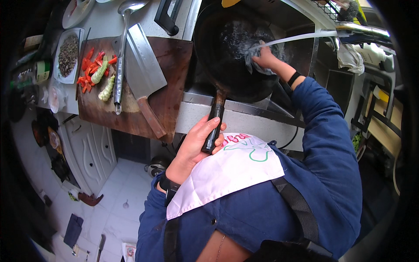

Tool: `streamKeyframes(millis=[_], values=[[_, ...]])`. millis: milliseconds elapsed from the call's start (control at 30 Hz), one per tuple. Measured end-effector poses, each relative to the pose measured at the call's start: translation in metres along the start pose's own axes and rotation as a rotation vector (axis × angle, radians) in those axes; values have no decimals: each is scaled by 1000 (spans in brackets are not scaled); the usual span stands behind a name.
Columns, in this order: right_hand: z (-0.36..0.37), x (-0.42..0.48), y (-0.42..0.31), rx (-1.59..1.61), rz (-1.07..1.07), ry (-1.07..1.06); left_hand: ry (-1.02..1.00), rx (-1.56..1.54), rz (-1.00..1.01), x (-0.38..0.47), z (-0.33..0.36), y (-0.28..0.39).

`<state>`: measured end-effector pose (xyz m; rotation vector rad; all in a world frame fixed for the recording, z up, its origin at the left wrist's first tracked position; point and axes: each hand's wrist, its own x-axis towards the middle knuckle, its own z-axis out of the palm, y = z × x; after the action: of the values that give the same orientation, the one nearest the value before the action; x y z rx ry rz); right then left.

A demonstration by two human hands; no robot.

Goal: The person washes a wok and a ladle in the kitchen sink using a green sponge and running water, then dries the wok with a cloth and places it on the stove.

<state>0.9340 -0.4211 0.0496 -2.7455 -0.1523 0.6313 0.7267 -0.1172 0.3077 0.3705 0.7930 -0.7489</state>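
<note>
My left hand [199, 140] is closed around the black handle of a large dark wok [209, 55], which rests over the sink [301, 16]. Inside the wok my right hand [266, 59] grips a wet, greyish cloth [258, 67]. A stream of water runs from the chrome faucet [360, 32] onto the cloth and the wok's inner surface, where water splashes. The exact placing of the fingers in the cloth is partly hidden by the water.
Left of the wok, a wooden cutting board [176, 72] holds a cleaver [142, 62], a metal ladle [120, 68], cut red peppers [88, 65] and pale green vegetable pieces [106, 88]. Beyond it stands a white dish [58, 73] of small dark pieces. A white cloth [350, 59] hangs below the faucet.
</note>
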Motion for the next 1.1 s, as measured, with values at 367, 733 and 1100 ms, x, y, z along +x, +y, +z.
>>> streamKeyframes(millis=[367, 733, 1100], values=[[-2, -86, -116, 258, -612, -404, 3, 57, 5, 1, 4, 1], [-10, -54, -116, 121, -501, -554, -21, 105, 31, 3, -2, -1], [-24, -46, -130, 99, -291, -410, 40, 133, 28, -1, 4, 0]])
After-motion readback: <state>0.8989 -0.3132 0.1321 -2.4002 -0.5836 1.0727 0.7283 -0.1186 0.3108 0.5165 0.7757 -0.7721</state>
